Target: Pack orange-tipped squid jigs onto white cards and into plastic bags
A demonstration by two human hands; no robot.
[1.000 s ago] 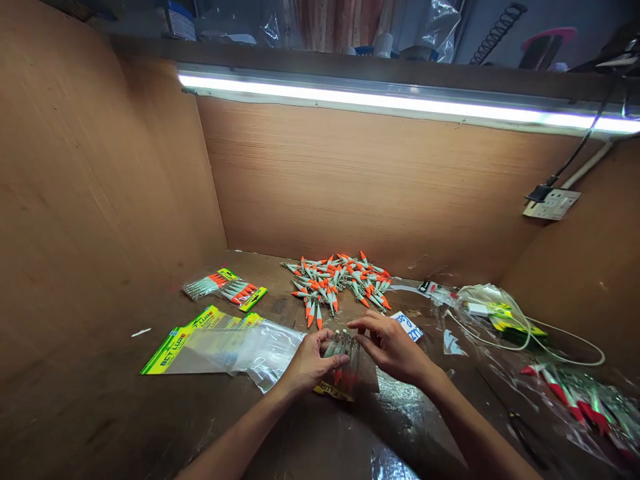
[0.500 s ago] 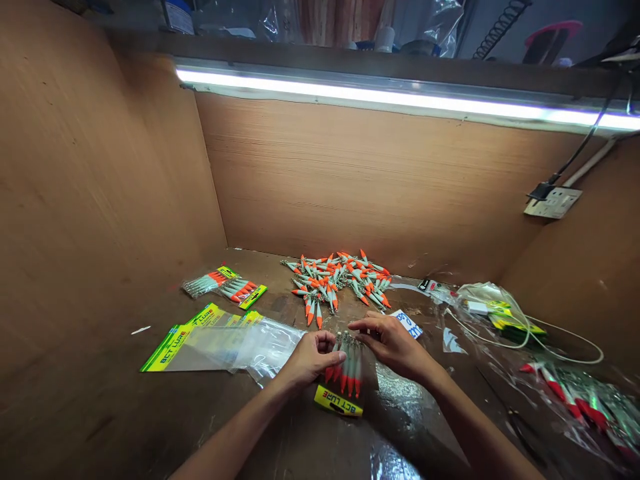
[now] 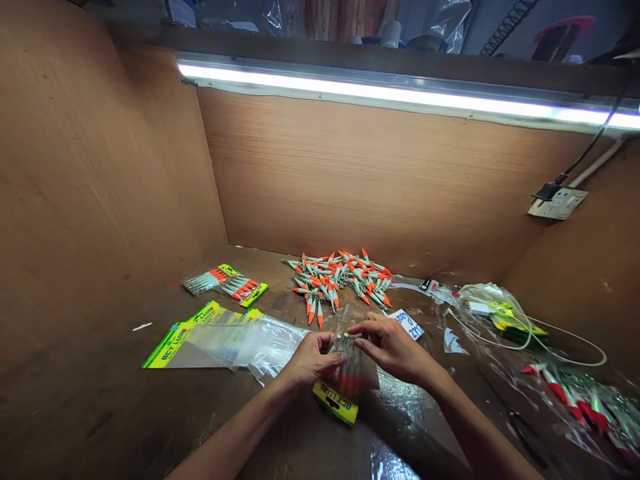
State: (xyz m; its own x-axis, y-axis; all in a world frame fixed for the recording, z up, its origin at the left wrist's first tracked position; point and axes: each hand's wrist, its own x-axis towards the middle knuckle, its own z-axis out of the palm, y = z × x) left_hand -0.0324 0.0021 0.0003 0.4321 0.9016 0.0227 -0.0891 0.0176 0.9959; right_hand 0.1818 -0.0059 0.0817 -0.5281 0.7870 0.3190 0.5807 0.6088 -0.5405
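Left hand [image 3: 310, 361]: pinching clear plastic bag [image 3: 336, 403]; right hand [image 3: 393, 345]: pinching its far end; slender lures [image 3: 353, 370] inside

Blurred red-tipped lures [image 3: 353, 375] partly behind the left hand [image 3: 306, 361], count unclear.

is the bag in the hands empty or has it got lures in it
It has lures in it: blurred red ends show through the clear bag.
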